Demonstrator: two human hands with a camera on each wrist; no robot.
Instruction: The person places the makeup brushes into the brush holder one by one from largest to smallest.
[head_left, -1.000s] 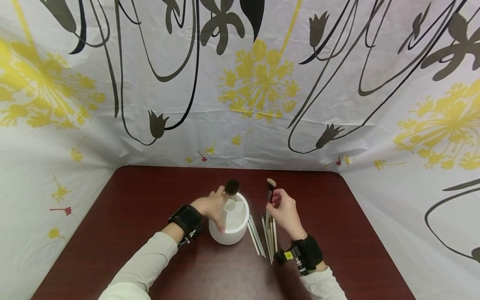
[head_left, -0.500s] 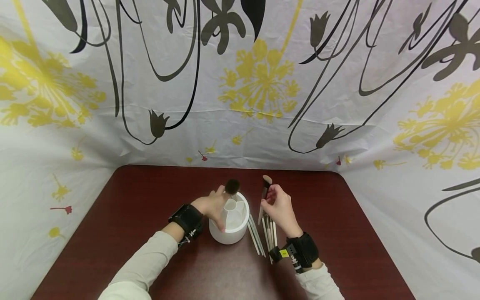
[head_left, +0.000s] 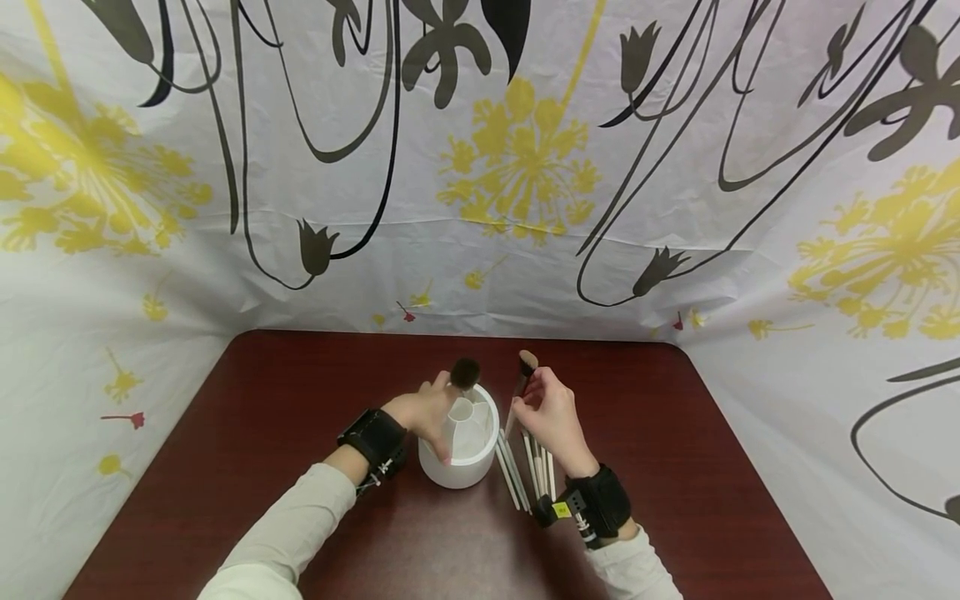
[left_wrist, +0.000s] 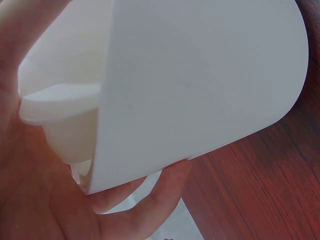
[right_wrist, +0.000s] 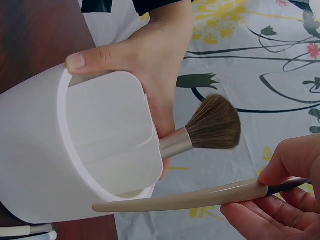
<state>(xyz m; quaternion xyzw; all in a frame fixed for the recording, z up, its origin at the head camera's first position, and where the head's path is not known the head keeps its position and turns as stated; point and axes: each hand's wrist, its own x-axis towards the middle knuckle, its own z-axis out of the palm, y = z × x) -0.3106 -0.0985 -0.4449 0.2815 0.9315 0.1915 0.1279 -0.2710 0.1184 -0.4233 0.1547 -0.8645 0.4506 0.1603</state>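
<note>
My left hand grips a white round brush holder with inner dividers, thumb at the rim and fingers round its outer wall. Inside it stands a fluffy makeup brush, its brown bristles above the rim. My right hand pinches a second makeup brush between thumb and fingers near the dark ferrule. That one has a slanted pale-tipped head, raised upward; its beige handle slopes down, its end overlapping the holder's rim in the right wrist view.
Several thin brushes lie under my right hand on the dark red-brown table. A few more pale handles lie close against the holder's right side. A white flower-printed cloth hangs round the back and sides.
My right hand has moved left toward the holder with the brush, whose handle has swung from near upright to a slant. My left hand and the holder have stayed in place.
</note>
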